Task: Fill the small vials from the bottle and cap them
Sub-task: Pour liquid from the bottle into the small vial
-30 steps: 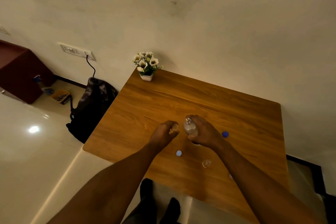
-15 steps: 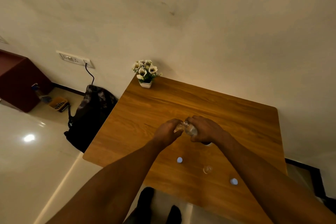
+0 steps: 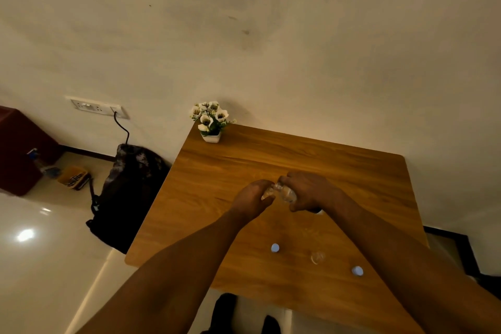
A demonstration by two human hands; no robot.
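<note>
Over the middle of the wooden table (image 3: 217,171), my right hand (image 3: 309,192) grips a clear bottle (image 3: 286,192) tilted to the left. Its neck meets a small clear vial (image 3: 267,192) held in my left hand (image 3: 250,198). Most of the vial is hidden by my fingers. Closer to me, another small clear vial (image 3: 317,257) stands open on the table. A pale blue cap (image 3: 275,247) lies to its left and a second pale blue cap (image 3: 357,270) to its right.
A small white pot of white flowers (image 3: 211,122) sits at the table's far left corner by the wall. A dark backpack (image 3: 127,192) leans on the floor left of the table. My feet show below the near edge.
The bottle has tipped from upright to lying leftward against the vial, and my hands have come together. The view has tilted up, so the table sits lower in frame.
</note>
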